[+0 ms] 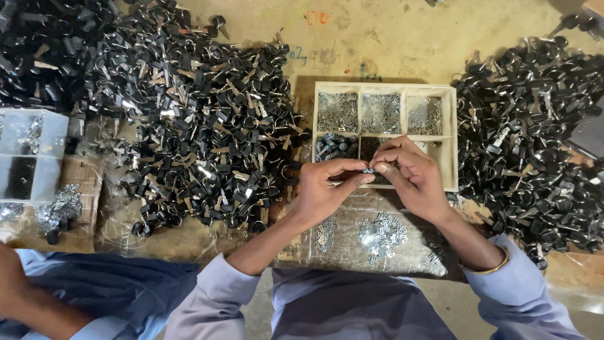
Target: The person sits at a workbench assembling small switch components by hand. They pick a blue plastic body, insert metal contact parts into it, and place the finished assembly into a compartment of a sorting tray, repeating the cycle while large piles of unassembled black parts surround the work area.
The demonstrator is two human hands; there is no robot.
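A small metal part (pixel 369 170) is being pinched between the fingertips of the left hand (pixel 327 189) and right hand (pixel 409 173), its long axis lying left-right above the wooden tray (pixel 448 138).

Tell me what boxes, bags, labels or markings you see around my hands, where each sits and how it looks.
Wooden tray: behind the hands, pale, rectangular, divided into compartments of small metal parts.
Clear plastic bag: under the hands, flat, silvery metal bits lying on it.
Clear plastic box: far left, squarish, see-through, divided.
Cardboard piece: lower left, brown, under that box.
Scribbled markings: on the tan tabletop behind, orange and blue.
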